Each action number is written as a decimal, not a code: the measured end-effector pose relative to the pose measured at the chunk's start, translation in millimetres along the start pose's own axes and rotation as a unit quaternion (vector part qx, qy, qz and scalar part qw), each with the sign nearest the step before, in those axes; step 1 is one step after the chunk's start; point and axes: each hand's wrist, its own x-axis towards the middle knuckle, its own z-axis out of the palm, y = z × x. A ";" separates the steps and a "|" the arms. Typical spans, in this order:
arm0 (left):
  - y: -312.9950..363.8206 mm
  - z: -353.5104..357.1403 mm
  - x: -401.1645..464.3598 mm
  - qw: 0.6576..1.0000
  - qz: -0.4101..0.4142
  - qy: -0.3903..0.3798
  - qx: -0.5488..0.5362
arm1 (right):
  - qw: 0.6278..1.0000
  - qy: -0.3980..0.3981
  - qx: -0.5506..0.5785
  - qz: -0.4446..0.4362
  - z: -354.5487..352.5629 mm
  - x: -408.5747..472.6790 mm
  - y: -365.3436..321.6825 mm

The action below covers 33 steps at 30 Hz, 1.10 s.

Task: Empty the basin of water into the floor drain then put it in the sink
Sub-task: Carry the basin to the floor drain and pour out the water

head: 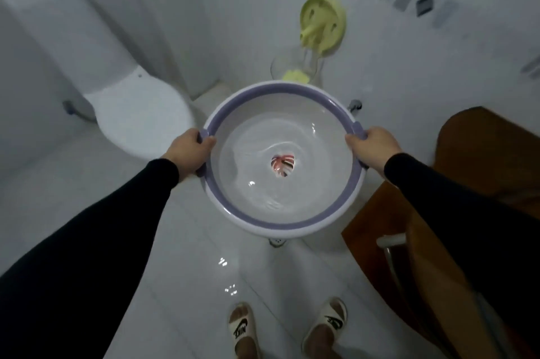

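The water-filled basin (285,166) is gripped level at opposite rims by both hands' fingers (209,144), with the floor drain (277,241) peeking out directly below its lower edge at frame centre.

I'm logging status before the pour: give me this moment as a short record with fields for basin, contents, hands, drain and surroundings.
basin: white with purple rim band, held about level above the floor
contents: rippling water, leaf motif visible at the bottom
left hand: gripping the left rim handle
right hand: gripping the right rim handle
drain: small floor drain showing just under the near rim
surroundings: toilet to the left, wooden cabinet to the right
pour: not yet begun
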 end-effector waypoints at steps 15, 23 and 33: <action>-181.7 187.5 172.4 0.999 0.008 0.030 -0.022 | 0.997 0.053 0.053 0.005 218.9 190.2 154.8; -288.4 296.7 234.5 0.999 -0.010 0.022 -0.023 | 0.999 0.047 -0.004 -0.021 326.5 260.1 253.4; -377.6 393.3 265.3 0.998 -0.028 0.023 -0.045 | 0.998 0.053 -0.033 0.010 415.5 296.3 344.5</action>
